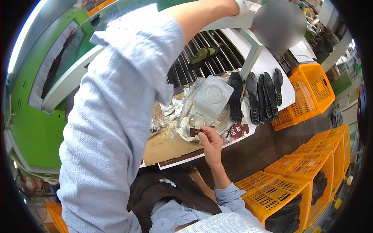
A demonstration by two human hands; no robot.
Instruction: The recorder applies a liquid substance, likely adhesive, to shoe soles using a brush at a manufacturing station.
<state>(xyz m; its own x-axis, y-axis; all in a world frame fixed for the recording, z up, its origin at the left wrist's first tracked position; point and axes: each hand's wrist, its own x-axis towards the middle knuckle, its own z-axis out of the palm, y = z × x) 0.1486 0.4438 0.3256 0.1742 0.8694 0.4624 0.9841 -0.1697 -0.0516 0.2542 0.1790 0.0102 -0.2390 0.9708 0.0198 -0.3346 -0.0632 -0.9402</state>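
Observation:
My right hand (211,145) pinches a small dark brown, flat-ended piece (195,132) between thumb and fingers; it looks like a brush, though its kind is unclear. That piece is over a crumpled white cloth (185,133), beside a round clear dish (196,120). Behind the dish tilts a translucent plastic container (213,97) with a round mark on it. My left arm, in a light blue sleeve, stretches far across the bench. At its end my left hand (243,6), in white, is by a grey metal frame (233,21), its fingers mostly out of sight.
Several black shoe soles (253,97) lie on white paper to the right. A green and black sole (203,56) rests on the roller conveyor (229,44). Orange crates (307,97) stand on the right, more (279,186) nearer me. A green machine (23,128) is at left.

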